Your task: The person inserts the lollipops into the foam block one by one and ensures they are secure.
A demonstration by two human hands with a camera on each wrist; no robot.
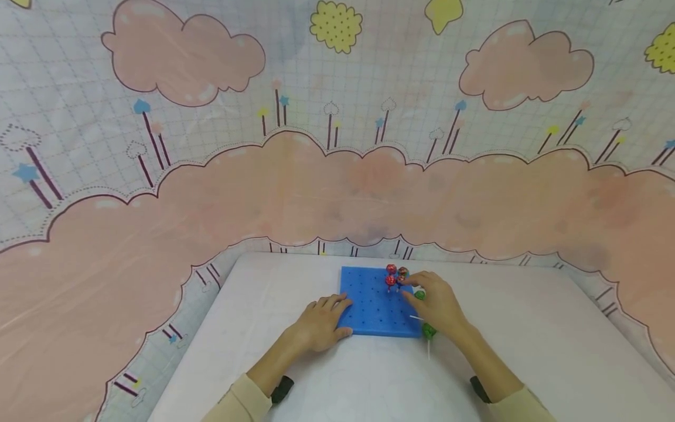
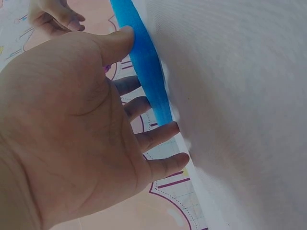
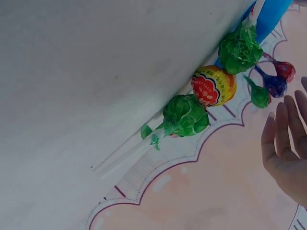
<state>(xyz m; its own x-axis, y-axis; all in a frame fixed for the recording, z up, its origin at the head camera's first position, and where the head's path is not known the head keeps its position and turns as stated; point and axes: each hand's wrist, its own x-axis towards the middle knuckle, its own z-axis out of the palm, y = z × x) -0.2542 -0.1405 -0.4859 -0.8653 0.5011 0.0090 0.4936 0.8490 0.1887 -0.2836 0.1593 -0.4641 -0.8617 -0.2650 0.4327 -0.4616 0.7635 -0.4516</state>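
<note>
Several lollipops in shiny wrappers, one a red lollipop [image 1: 391, 269], stand upright in the far right corner of a blue board [image 1: 369, 313] dotted with small holes. My right hand [image 1: 439, 302] is beside them, its thumb and index finger apart. From the right wrist its fingertips show just short of a green-wrapped lollipop [image 3: 260, 96], near a blue one [image 3: 275, 86] and a red one [image 3: 286, 71]. My left hand [image 1: 320, 323] rests at the board's left edge; the left wrist view shows its thumb [image 2: 117, 45] against the blue side, fingers spread.
Beside the board's right edge lie loose lollipops: a green one [image 1: 429, 332] with its white stick toward me, another green one [image 3: 241, 50] and a yellow-and-red one [image 3: 214, 86]. The white table [image 1: 263, 293] meets a cloud-patterned cloth [image 1: 343, 193] behind.
</note>
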